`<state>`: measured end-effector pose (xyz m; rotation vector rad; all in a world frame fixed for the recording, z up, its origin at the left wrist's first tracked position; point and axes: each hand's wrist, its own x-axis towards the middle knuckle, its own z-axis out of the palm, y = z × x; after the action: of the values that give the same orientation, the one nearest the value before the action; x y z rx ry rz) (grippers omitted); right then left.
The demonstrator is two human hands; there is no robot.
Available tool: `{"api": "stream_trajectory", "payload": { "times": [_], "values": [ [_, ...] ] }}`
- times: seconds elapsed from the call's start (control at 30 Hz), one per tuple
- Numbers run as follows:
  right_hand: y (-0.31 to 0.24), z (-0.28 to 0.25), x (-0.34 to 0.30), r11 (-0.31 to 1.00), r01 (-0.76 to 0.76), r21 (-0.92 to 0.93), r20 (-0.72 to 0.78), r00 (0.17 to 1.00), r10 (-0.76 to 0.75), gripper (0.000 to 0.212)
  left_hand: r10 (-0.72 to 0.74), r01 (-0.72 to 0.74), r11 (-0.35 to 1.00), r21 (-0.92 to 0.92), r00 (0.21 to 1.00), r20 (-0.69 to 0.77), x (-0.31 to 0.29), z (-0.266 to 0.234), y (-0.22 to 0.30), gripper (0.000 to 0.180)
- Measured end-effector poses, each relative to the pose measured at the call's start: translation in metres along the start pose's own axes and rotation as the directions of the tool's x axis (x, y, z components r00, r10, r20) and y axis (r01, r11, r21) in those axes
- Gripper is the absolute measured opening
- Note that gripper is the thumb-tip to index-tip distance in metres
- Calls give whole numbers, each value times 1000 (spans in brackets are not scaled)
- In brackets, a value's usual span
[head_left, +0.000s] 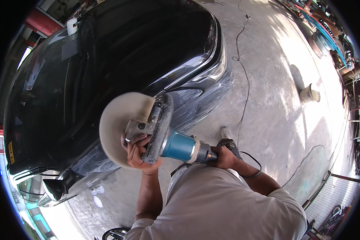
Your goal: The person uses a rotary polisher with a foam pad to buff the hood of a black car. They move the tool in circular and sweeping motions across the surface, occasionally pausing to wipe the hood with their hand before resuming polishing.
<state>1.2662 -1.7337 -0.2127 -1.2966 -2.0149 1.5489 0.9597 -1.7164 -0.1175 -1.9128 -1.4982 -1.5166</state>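
Both my hands hold a teal power polisher (178,145), raised in front of me. My left hand (138,154) is wrapped round its head end, beside a dusty grey guard or side handle. A large pale round pad (116,132) faces away from me, its surface smeared as if spinning. At the rear, my right hand (226,157) grips the dark body near where the cord leaves it. Behind the pad stands a black car (128,48), with whitish smears along its front fender (180,106). Whether the pad touches the car, I cannot tell.
A white tub (72,26) stands on the car near the windscreen. The car's side mirror (57,187) juts out at lower left. A black cord (248,82) trails across the concrete floor. To the right lies a bucket-like container (309,94), with cluttered shelves beyond.
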Motion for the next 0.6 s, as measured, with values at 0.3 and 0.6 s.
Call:
{"api": "stream_trajectory", "payload": {
  "times": [0.3, 0.6],
  "values": [
    [23, -195, 6, 973, -53, -224, -44, 998, 45, 47, -51, 31, 994, -107, 981, -188, 18, 154, 50, 25],
    [112, -388, -16, 968, -236, -82, -18, 972, 235, 32, -360, 352, 888, -295, 933, 30, 65, 356, 141, 38]
  ]
}}
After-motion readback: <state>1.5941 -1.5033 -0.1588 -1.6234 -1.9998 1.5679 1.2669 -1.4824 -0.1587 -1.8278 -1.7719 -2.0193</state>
